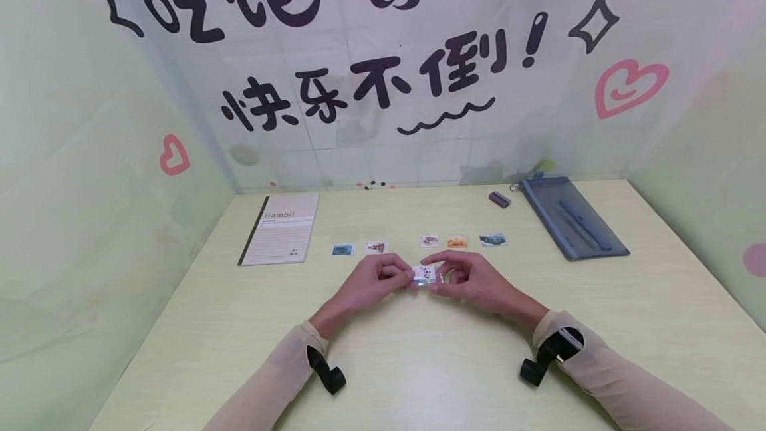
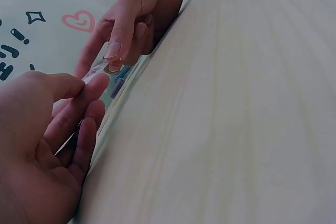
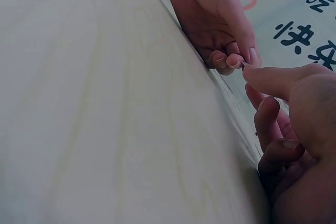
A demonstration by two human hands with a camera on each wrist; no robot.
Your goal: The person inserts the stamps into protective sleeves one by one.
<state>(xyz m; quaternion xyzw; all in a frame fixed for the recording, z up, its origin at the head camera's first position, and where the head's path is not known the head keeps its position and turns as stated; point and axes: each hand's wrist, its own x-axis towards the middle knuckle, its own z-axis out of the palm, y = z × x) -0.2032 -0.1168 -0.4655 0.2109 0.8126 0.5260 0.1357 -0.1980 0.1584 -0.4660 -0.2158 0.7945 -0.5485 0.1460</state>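
Note:
In the head view, a small whitish piece (image 1: pixel 425 275) with dark print and a clear, shiny edge is held between the two hands above the table. My left hand (image 1: pixel 378 281) pinches its left end between thumb and index finger. At the other end is my right hand (image 1: pixel 475 280), its thumb and fingers gripping the clear edge. The left wrist view shows the clear piece (image 2: pixel 97 70) between both sets of fingertips. Just beyond the hands lie small stamp-like pictures: a blue one (image 1: pixel 343 250), a figure print (image 1: pixel 376 247), an orange one (image 1: pixel 457 241) and others.
A notebook (image 1: pixel 280 228) lies at the back left of the table (image 1: pixel 413 364). A blue mesh zip pouch (image 1: pixel 571 218) with pen-like items inside is at the back right, near a small dark block (image 1: pixel 499 199). A printed cloth (image 1: pixel 335 151) hangs behind.

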